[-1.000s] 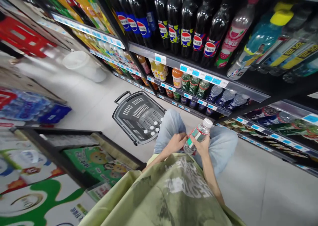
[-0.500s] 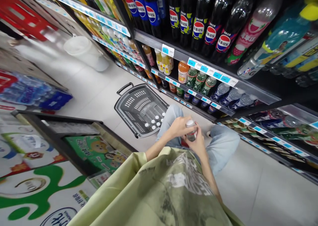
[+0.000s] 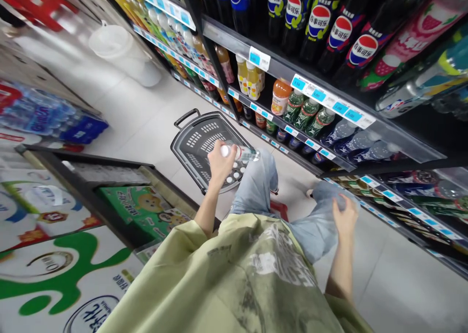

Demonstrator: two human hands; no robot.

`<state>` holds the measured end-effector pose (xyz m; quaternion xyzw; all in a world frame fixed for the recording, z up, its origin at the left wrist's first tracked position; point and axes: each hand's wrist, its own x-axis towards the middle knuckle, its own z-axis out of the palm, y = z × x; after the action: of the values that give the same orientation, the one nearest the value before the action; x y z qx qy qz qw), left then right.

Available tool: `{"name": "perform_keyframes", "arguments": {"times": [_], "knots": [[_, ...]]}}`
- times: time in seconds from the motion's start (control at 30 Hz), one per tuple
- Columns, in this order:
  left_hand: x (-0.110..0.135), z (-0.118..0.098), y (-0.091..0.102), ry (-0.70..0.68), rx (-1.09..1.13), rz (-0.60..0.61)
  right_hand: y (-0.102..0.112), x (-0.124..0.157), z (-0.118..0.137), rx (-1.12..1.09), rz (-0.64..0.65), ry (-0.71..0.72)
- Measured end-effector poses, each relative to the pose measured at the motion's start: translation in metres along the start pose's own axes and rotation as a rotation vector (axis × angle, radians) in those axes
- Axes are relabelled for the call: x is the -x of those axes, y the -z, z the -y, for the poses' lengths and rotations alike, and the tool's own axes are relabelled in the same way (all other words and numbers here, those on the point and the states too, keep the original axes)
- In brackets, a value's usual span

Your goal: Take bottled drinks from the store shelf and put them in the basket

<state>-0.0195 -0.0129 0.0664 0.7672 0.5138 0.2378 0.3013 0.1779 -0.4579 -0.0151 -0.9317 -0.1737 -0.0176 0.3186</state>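
My left hand (image 3: pixel 220 161) grips a clear plastic bottle (image 3: pixel 247 153) with a white cap, close to its cap end. The bottle lies tilted nearly flat, its base pointing toward my left knee. Beneath it on the floor is a dark grey shopping basket (image 3: pixel 185 143) with a slotted wall and a raised handle. Several white-capped bottles (image 3: pixel 236 173) stand inside the basket, partly hidden by my hand and leg. My right hand (image 3: pixel 345 215) is empty beside my right knee, its thumb and fingers apart.
Drink shelves (image 3: pixel 278 74) with price tags run along the front and right. Stacked cartons (image 3: pixel 54 274) and a dark-framed display (image 3: pixel 87 177) stand at my left. A white bucket (image 3: pixel 113 45) and packed water bottles (image 3: pixel 40 111) are farther off. A red object (image 3: pixel 280 209) shows between my legs.
Both hands were together on the bottle before my lap. My left hand has carried it left over the basket, while my right hand has let go and moved out to my right knee.
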Motion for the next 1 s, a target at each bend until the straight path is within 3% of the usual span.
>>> {"name": "perform_keyframes", "arguments": {"times": [0.13, 0.23, 0.37, 0.67, 0.83, 1.0], "knots": [[-0.044, 0.059, -0.030, 0.014, -0.236, 0.064, -0.007, 0.010, -0.044, 0.072, -0.215, -0.032], [-0.072, 0.100, -0.063, 0.007, -0.380, 0.234, -0.014, 0.016, -0.049, 0.076, -0.274, -0.004], [-0.095, 0.141, -0.108, 0.120, -0.557, 0.473, -0.013, 0.020, -0.049, 0.070, -0.299, 0.030], [-0.083, 0.205, -0.209, 0.266, -0.651, 0.795, 0.002, 0.030, -0.055, 0.131, -0.294, -0.018], [-0.083, 0.226, -0.240, 0.307, -0.672, 0.866, 0.009, 0.035, -0.065, 0.216, -0.266, -0.045], [-0.091, 0.241, -0.258, 0.316, -0.700, 0.891, 0.013, 0.037, -0.066, 0.236, -0.280, -0.064]]}}
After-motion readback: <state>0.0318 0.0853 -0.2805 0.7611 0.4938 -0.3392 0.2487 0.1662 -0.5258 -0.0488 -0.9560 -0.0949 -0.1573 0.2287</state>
